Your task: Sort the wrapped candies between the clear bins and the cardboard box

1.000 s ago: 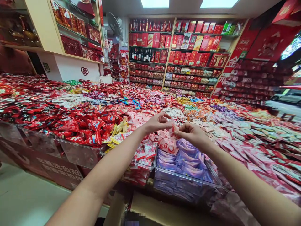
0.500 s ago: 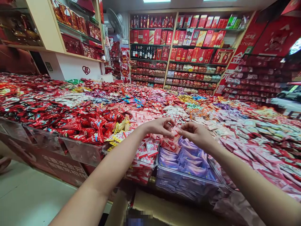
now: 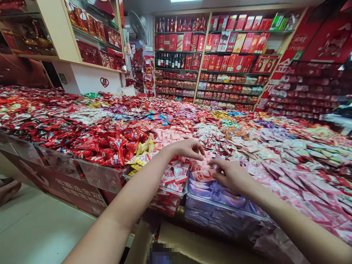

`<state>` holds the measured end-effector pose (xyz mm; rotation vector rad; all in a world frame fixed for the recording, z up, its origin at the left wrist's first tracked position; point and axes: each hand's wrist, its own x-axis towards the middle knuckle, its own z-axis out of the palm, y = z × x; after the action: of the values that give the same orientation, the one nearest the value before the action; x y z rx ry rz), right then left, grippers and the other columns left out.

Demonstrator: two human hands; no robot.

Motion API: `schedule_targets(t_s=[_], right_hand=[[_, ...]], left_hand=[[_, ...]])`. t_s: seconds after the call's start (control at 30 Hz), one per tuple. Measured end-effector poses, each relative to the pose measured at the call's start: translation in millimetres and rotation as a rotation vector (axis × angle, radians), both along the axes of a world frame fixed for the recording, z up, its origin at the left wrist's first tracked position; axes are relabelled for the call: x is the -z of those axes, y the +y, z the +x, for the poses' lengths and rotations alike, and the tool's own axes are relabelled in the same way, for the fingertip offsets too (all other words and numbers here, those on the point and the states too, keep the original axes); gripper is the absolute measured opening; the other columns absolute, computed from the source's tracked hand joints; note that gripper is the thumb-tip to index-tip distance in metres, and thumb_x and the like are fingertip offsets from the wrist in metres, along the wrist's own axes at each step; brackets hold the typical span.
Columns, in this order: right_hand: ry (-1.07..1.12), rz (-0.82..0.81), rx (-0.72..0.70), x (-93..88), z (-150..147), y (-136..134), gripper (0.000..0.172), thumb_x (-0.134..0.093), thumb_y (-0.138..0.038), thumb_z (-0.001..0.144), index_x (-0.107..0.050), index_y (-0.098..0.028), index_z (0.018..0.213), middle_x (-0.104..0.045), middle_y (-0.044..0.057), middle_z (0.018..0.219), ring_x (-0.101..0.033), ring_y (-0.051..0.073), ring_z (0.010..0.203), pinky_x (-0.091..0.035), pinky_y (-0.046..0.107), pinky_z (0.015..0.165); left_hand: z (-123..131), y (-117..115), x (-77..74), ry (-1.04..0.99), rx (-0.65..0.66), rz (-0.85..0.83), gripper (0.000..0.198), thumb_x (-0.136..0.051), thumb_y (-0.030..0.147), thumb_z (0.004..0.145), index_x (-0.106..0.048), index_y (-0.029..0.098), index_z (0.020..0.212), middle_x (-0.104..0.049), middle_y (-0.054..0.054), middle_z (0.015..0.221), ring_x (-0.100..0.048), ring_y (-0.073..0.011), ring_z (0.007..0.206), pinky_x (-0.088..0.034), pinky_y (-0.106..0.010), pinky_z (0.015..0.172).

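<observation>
Pink and red candy packets (image 3: 202, 174) lie at the back of a clear bin (image 3: 225, 209) of purple packets (image 3: 203, 189). Above them, my left hand (image 3: 191, 148) is bent with its fingers curled near a pale pink packet; whether it grips that packet is unclear. On the right, my right hand (image 3: 229, 174) has thumb and forefinger apart, close to the edge of the pink packets, with nothing clearly held. White and red packets (image 3: 174, 174) fill the bin just left of the purple ones.
Red cone-shaped packets (image 3: 110, 148) heap up on the left, pink packets (image 3: 302, 187) on the right. Below the bins stands an open cardboard box (image 3: 192, 242). Stocked shelves (image 3: 209, 55) line the back wall. Someone's foot (image 3: 9, 190) shows at the left edge.
My right hand has moved down and away from my left hand, its fingers parting. The hands were nearly together over a pink packet before. The view has shifted slightly.
</observation>
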<state>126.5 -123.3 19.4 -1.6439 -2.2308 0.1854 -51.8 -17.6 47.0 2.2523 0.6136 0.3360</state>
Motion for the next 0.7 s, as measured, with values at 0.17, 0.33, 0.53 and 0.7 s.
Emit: schedule_targets(t_s=[0.17, 0.33, 0.53, 0.7], right_hand=[[0.066, 0.031, 0.029, 0.7, -2, 2, 0.014, -0.047, -0.030, 0.073, -0.056, -0.020, 0.071, -0.063, 0.003, 0.067, -0.053, 0.014, 0.060, -0.034, 0.024, 0.054], [0.005, -0.034, 0.032, 7.2, -10, 2, 0.013, -0.048, -0.026, 0.071, -0.056, -0.019, 0.064, -0.063, 0.004, 0.066, -0.052, 0.014, 0.057, -0.033, 0.024, 0.051], [0.001, -0.016, -0.021, 8.3, -3, 7, 0.014, -0.048, -0.027, 0.072, -0.060, -0.021, 0.072, -0.064, 0.002, 0.064, -0.053, 0.014, 0.056, -0.033, 0.024, 0.051], [-0.102, -0.061, 0.006, -4.0, -3, 9, 0.013, -0.051, -0.024, 0.069, -0.063, -0.022, 0.065, -0.064, 0.002, 0.061, -0.053, 0.014, 0.055, -0.031, 0.024, 0.049]], left_hand=[[-5, 5, 5.6, 0.188, -0.036, -0.039, 0.015, -0.064, 0.023, 0.061, -0.063, 0.014, 0.073, -0.059, 0.002, 0.058, -0.049, -0.0070, 0.047, -0.036, -0.018, 0.043], [-5, 5, 4.9, 0.224, -0.099, -0.011, 0.011, -0.059, 0.015, 0.061, -0.062, 0.014, 0.072, -0.058, 0.002, 0.056, -0.050, -0.0082, 0.047, -0.037, -0.019, 0.044], [-2, 10, 7.4, 0.020, -0.257, 0.370, 0.018, -0.052, 0.015, 0.066, -0.063, 0.013, 0.080, -0.057, 0.000, 0.064, -0.049, -0.0088, 0.057, -0.036, -0.019, 0.051], [-2, 18, 11.2, 0.021, -0.331, 0.481, 0.020, -0.051, 0.017, 0.068, -0.065, 0.013, 0.081, -0.062, -0.003, 0.071, -0.053, -0.0129, 0.063, -0.039, -0.023, 0.058]])
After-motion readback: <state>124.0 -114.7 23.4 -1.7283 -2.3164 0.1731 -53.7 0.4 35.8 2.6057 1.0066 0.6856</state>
